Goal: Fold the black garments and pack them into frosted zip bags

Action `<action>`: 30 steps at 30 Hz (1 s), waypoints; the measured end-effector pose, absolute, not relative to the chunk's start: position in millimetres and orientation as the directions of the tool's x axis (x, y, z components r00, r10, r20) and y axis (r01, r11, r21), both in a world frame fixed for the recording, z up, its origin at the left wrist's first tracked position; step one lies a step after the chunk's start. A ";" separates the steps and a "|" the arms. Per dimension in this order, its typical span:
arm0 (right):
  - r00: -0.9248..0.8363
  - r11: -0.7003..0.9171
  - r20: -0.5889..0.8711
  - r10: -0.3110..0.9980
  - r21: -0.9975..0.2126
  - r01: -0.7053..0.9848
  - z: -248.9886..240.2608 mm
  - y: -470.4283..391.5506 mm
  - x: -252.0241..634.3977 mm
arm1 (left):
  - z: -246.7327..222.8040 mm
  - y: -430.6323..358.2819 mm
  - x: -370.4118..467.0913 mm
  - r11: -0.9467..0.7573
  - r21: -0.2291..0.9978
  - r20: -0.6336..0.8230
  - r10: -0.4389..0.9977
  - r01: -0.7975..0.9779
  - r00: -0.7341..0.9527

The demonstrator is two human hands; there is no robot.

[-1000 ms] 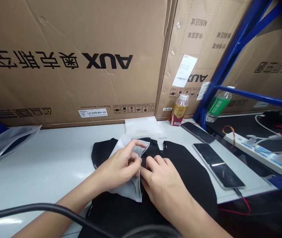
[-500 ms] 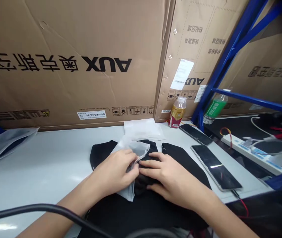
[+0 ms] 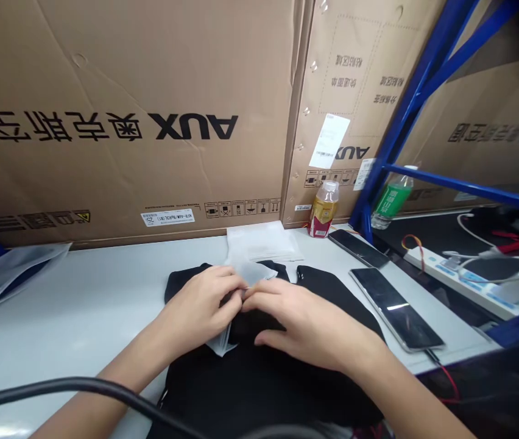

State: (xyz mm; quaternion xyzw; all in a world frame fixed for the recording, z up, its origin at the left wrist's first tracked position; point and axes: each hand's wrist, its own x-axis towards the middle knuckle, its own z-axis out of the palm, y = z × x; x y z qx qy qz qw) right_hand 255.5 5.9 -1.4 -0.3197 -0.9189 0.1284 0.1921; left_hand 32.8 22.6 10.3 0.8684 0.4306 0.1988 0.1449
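Observation:
A frosted plastic bag (image 3: 259,272) lies over black fabric (image 3: 259,390) in front of me. My left hand (image 3: 211,302) is closed on the bag's edge, thumb and fingers pinched together. Against it, my right hand (image 3: 291,317) has its fingertips at the same edge of the bag, with the thumb apart and resting over the fabric. Whether the right fingertips grip the edge or only touch it is hidden. A lower corner of the bag pokes out beneath my left hand.
Behind stand large cardboard boxes (image 3: 127,177). A stack of white bags (image 3: 264,241) lies at the back, another frosted bag (image 3: 13,274) at far left. To the right are a drink bottle (image 3: 323,210), two phones (image 3: 396,310), a blue rack post and a power strip. A black cable (image 3: 58,385) crosses the front left.
My right hand has moved left, its fingertips now meeting my left hand at the bag's edge. The bag's lower corner has shifted slightly up and left.

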 end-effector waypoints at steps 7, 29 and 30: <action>-0.708 0.762 0.304 0.638 -0.112 0.638 -23.9 35.7 268.3 | -2.2 4.6 47.3 -0.542 0.134 0.147 0.839 0.829 0.525; -0.546 0.639 0.459 0.701 -0.064 0.767 -43.8 14.0 285.8 | -39.7 16.9 43.1 -0.718 -0.117 0.429 0.586 0.686 0.687; -0.550 0.643 0.441 0.709 -0.083 0.762 -42.5 13.5 291.0 | -41.9 20.1 42.3 -0.733 -0.125 0.381 0.587 0.668 0.715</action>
